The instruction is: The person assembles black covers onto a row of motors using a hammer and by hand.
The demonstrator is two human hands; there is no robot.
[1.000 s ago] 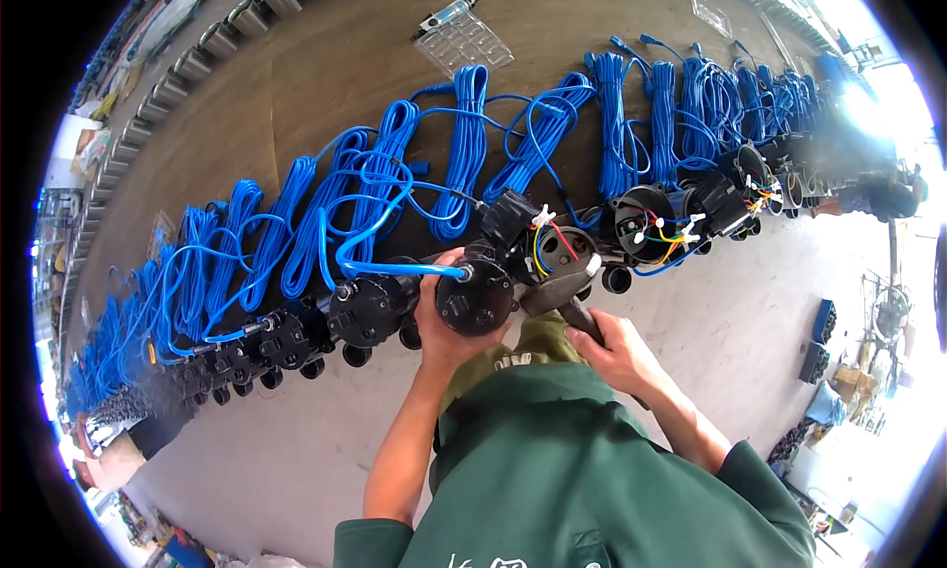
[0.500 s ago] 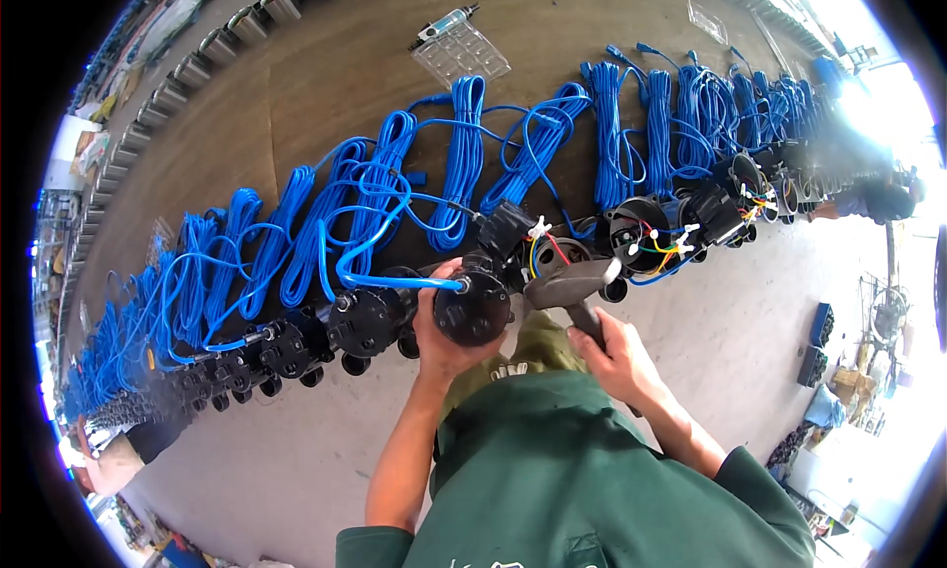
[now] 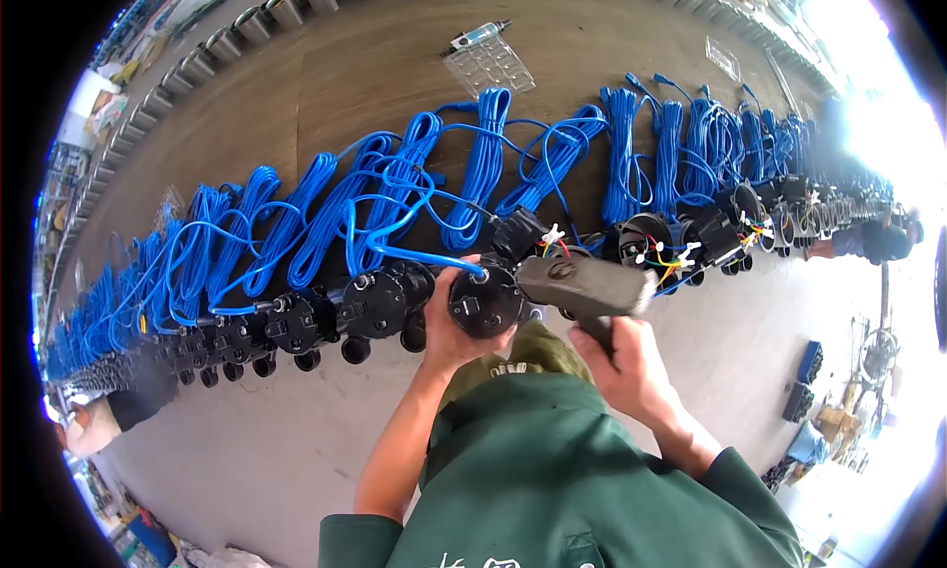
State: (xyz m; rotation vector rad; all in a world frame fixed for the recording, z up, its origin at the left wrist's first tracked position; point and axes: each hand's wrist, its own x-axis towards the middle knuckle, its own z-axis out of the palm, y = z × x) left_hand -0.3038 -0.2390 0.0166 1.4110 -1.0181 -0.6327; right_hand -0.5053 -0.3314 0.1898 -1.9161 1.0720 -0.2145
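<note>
My left hand (image 3: 451,326) is wrapped round a black round pump-like housing (image 3: 485,310) with its flat end cap facing up. A thick blue cable (image 3: 419,256) enters the cap near its upper edge. My right hand (image 3: 634,373) grips the handle of a hammer (image 3: 582,286), fingers closed. The hammer's grey metal head is just right of the housing and looks raised above it; whether they touch I cannot tell. Behind the hammer, a black box-shaped part (image 3: 518,235) has loose red, yellow and white-tipped wires beside it.
Bundled blue cables (image 3: 478,169) lie along the brown table (image 3: 385,65). More black housings (image 3: 372,307) line its near edge on the left; open ones with coloured wires (image 3: 681,257) stand right. A clear plastic tray (image 3: 493,65) lies farther back. Other people's arms (image 3: 838,243) show at both ends.
The hammer head has come up and looks larger, its free end swung to the right. My left hand keeps its hold on the housing. The whole view has shifted slightly.
</note>
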